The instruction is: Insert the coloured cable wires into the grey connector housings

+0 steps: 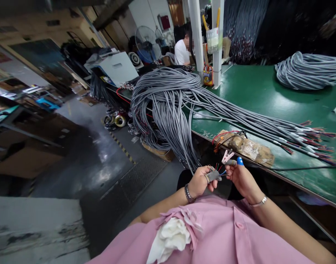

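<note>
Cable bundle [173, 93] across workbench [253, 91]

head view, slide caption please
Left hand holding thin colored wires near the right hand, beside a green table draped with gray cables.

Thin red, green and blue wires [217, 167], splayed, in left hand [200, 181]

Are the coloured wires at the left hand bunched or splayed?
Splayed: the wires fan out beside the left hand, green and red pointing up, blue toward the right hand.
</note>
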A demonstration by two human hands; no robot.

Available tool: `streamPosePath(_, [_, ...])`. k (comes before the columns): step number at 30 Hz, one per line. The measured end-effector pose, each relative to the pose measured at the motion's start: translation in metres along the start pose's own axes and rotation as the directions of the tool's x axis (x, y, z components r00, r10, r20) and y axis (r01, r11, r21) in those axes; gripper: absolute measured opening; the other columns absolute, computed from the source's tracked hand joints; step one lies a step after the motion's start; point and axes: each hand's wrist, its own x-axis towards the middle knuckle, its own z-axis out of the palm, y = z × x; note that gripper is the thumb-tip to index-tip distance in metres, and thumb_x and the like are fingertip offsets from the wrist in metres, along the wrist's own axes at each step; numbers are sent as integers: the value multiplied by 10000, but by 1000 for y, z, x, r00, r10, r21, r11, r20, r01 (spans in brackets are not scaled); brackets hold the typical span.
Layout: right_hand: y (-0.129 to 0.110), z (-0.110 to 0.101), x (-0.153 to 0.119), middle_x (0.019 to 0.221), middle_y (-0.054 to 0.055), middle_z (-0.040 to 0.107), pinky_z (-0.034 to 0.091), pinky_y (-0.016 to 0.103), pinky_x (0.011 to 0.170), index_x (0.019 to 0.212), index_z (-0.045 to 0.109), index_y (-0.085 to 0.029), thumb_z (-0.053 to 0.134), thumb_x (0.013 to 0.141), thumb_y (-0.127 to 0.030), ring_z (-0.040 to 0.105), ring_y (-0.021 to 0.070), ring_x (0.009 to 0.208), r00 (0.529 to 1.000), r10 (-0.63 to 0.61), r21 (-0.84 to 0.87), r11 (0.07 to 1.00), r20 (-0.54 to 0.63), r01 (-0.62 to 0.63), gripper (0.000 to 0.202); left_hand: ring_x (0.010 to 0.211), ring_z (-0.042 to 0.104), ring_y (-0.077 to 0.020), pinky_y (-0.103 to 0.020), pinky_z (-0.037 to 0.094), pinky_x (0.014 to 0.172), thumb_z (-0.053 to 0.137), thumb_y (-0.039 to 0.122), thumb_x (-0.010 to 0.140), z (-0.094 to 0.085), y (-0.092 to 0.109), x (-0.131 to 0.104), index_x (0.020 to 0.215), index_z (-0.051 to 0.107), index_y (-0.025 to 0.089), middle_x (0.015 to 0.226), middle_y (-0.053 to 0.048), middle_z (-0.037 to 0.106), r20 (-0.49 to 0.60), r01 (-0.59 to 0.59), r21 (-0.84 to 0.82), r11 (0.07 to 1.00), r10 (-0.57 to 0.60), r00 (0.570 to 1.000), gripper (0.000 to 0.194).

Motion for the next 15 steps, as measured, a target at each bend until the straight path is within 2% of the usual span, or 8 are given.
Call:
streamPosePath(2, [-7, 0, 7, 770, 38, 594, 437, 276, 564, 877, 644, -201, 442, 818, -681, 499, 135, 587, 999, 17, -35, 999, 41, -15, 524, 329, 446, -64, -177, 305, 339, 613, 538, 758, 0, 6, 5, 613, 589, 114, 479, -22, 573, 36, 28, -28, 999, -27, 999, 449])
streamPosePath(6, [-14, 9, 17, 699, 29, 585, 424, 270, 565, 797, 639, -186, 501, 776, -698, 507, 145, 607, 994, -46, -108, 993, 101, 56, 531, 312, 442, -66, -182, 281, 319, 641, 532, 727, 6, 11, 17, 643, 600, 102, 474, -21, 573, 97, 62, -109, 992, -52, 994, 439])
streamPosePath(9, [-12, 14, 22, 671, 25, 577, 395, 256, 524, 771, 640, -175, 546, 745, -700, 492, 136, 577, 995, -66, -49, 996, 78, 70, 534, 306, 441, -70, -184, 278, 312, 648, 511, 727, 9, 9, 23, 673, 615, 95, 467, -19, 572, 142, 74, -142, 987, -53, 988, 420])
streamPosePath(12, [-7, 15, 24, 689, 35, 602, 401, 265, 513, 802, 656, -174, 597, 716, -685, 502, 142, 572, 999, -52, 45, 998, 14, 52, 521, 306, 437, -65, -179, 275, 309, 648, 524, 719, 9, 5, 26, 671, 613, 96, 471, -17, 571, 134, 84, -146, 986, -65, 989, 431])
streamPosePath(15, [-5, 15, 26, 701, 42, 622, 408, 276, 513, 801, 662, -173, 629, 696, -673, 508, 147, 564, 998, -57, 62, 996, -34, 59, 512, 311, 437, -63, -178, 282, 315, 663, 536, 693, 8, 1, 27, 671, 610, 98, 480, -16, 576, 124, 105, -135, 985, -89, 988, 441])
